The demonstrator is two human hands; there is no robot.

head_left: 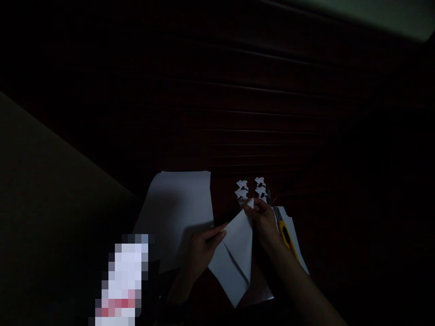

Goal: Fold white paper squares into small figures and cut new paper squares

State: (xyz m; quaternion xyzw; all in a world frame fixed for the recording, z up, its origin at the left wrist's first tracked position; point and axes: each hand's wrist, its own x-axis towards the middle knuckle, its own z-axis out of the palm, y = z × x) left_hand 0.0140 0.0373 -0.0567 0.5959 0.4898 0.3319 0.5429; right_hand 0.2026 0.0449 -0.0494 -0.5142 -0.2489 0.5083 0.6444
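Note:
A white sheet of paper (238, 249), folded over on a slant, is held up between my two hands. My left hand (203, 249) pinches its left edge between thumb and fingers. At the top corner of the paper, my right hand (264, 222) is closed on it with thumb and fingertips. One folded flap lies over the rest, its edge running down toward the lower right. Just beyond my right hand are several small folded paper pieces (242, 189) in two columns; the nearest ones are partly hidden by the hand.
A stack of white paper (176, 203) lies to the left. Right of my right forearm, a yellow utility knife (287, 237) rests on more white paper (299, 246). Dark wooden slats (254, 90) rise behind. A pixelated patch covers the lower left. The scene is dim.

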